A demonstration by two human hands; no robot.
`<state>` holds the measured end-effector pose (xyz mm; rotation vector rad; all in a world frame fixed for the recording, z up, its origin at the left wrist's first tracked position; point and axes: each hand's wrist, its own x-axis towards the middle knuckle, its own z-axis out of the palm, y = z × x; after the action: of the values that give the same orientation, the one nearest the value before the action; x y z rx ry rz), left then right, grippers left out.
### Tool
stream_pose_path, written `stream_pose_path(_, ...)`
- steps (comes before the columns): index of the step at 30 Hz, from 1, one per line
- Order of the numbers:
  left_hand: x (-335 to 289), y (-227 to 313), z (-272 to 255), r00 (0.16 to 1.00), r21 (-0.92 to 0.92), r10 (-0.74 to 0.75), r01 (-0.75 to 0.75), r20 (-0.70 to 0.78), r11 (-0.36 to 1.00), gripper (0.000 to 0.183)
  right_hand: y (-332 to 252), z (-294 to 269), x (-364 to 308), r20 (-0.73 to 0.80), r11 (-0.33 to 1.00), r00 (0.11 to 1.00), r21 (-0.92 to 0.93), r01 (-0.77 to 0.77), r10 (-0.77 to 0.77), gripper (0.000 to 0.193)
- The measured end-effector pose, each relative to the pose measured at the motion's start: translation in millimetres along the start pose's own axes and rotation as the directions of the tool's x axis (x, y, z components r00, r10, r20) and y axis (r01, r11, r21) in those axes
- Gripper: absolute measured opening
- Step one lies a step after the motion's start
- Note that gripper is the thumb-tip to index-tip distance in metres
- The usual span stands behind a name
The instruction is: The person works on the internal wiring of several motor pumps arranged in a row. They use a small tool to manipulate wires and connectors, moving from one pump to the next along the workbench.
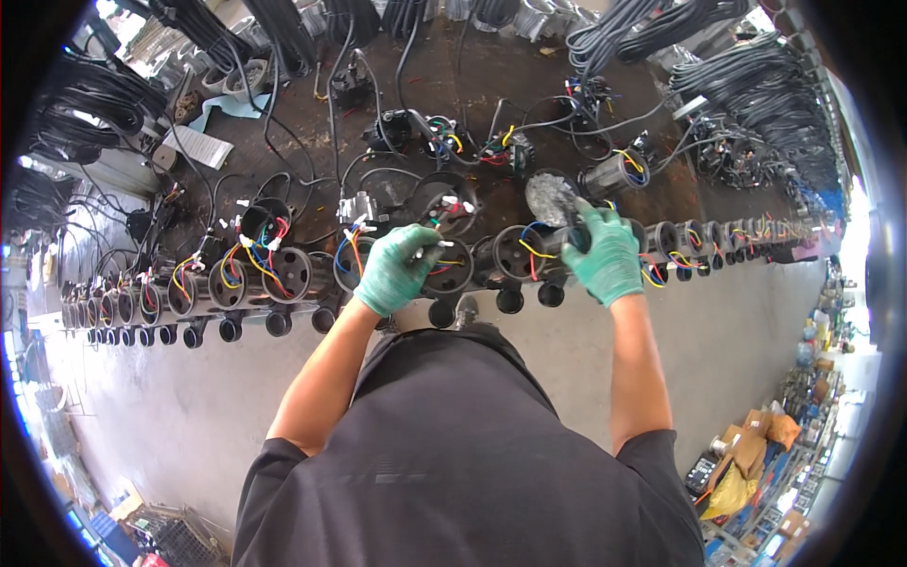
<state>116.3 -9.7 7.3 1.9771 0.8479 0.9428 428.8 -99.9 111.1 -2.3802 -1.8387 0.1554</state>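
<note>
My left hand (pixel 397 269), in a green glove, is closed at the fingertips around a thin wire with a white tip (pixel 445 244). It is over the front of a black cylindrical housing (pixel 453 271) with a yellow wire in its mouth. My right hand (pixel 607 255), also gloved in green, has thumb and fingers apart around a dark round part (pixel 571 237). Its darkened fingertips reach the edge of an oval grey mottled piece (pixel 551 198). Between the hands, another housing (pixel 520 253) has blue, yellow and red wires hanging out.
A long row of similar black housings (pixel 288 274) lines the table's near edge. Wired assemblies (pixel 439 137) and loose cables are scattered over the dark tabletop (pixel 453 57). Coiled black cables (pixel 756 90) stand along the back and sides. Boxes (pixel 746 449) sit at the lower right.
</note>
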Motion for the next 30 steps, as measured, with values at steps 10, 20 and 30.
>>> stream_pose_path(10,3.5,2.4,4.4,0.989,0.153,0.145,-0.148,0.031,0.977,0.021,-39.1,10.5,5.9,-0.189,0.885,0.958,0.376,0.273,-0.216,0.027)
stream_pose_path(20,3.1,4.8,3.7,0.968,0.189,0.23,-0.245,0.096,0.951,0.027,-114.4,68.7,34.4,0.199,0.84,0.954,0.536,0.086,-0.225,0.036)
stream_pose_path(30,6.7,8.6,13.5,0.955,0.11,0.077,-0.047,-0.286,0.993,0.032,-101.2,79.8,25.4,-0.044,0.684,0.891,0.623,0.378,-0.452,0.015)
